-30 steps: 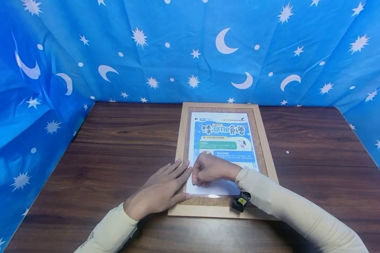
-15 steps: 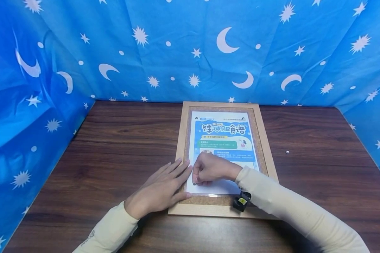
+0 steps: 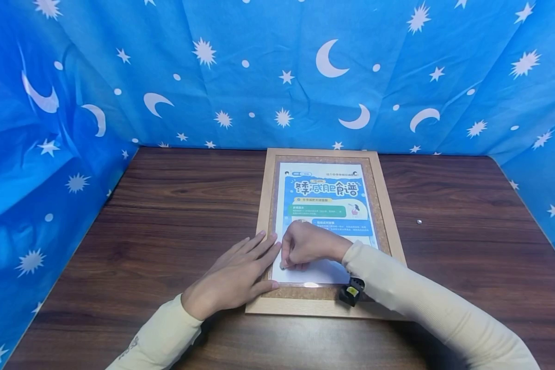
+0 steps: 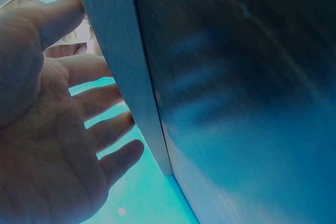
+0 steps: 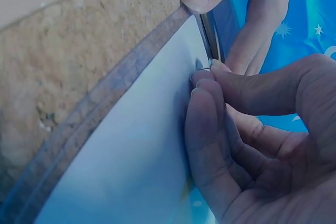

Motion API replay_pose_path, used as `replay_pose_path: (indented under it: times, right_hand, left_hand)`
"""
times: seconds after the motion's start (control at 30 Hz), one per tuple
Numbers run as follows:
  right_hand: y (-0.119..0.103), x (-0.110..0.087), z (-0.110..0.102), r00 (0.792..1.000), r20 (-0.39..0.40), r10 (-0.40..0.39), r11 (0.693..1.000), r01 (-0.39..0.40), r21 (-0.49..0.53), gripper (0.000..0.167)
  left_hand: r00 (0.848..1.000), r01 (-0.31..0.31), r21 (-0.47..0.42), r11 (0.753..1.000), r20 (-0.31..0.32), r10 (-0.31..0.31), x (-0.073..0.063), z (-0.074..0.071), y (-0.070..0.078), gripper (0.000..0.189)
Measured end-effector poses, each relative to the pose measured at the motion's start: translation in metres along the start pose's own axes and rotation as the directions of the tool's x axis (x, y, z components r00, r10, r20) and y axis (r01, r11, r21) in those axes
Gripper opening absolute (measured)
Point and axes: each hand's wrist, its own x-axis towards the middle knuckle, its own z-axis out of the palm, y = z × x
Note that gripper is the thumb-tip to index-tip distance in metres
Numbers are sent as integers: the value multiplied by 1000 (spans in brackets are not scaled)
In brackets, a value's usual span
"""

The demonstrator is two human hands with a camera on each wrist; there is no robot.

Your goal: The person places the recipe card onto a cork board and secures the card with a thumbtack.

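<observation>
A wood-framed corkboard [image 3: 282, 306] lies on the table, bearing a printed poster [image 3: 324, 189] in a clear sleeve. Near the poster's lower left corner, my right hand [image 3: 307, 245] pinches a small thumbtack [image 5: 205, 68] between thumb and finger. In the right wrist view the tack's thin pin shows beside the white sheet; whether its point is in the cork I cannot tell. My left hand [image 3: 235, 275] rests over the board's left edge with its fingers extended, its thumb at the sleeve's lower left. Dark round tacks sit at the poster's upper left [image 3: 287, 173] and upper right corners.
A loose silvery thumbtack [image 3: 419, 222] lies on the brown wooden table [image 3: 189, 190], right of the board. A black wrist camera [image 3: 350, 293] hangs under the right wrist, over the board's lower edge. Blue cloth [image 3: 259, 92] with moons and stars encloses the table's back and sides.
</observation>
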Motion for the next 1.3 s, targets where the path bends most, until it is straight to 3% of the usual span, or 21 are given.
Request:
replay_pose_path:
  times: [0.6, 1.3]
  right_hand:
    - [-7, 9, 8, 998, -28, 60, 987, -64, -150, 21]
    - [-10, 6, 5, 994, -58, 89, 960, -101, -263, 20]
  left_hand:
    - [1000, 11, 7, 1000, 5, -11, -7, 1, -1, 74]
    - [1000, -12, 39, 999, 9, 12, 0, -1, 2, 73]
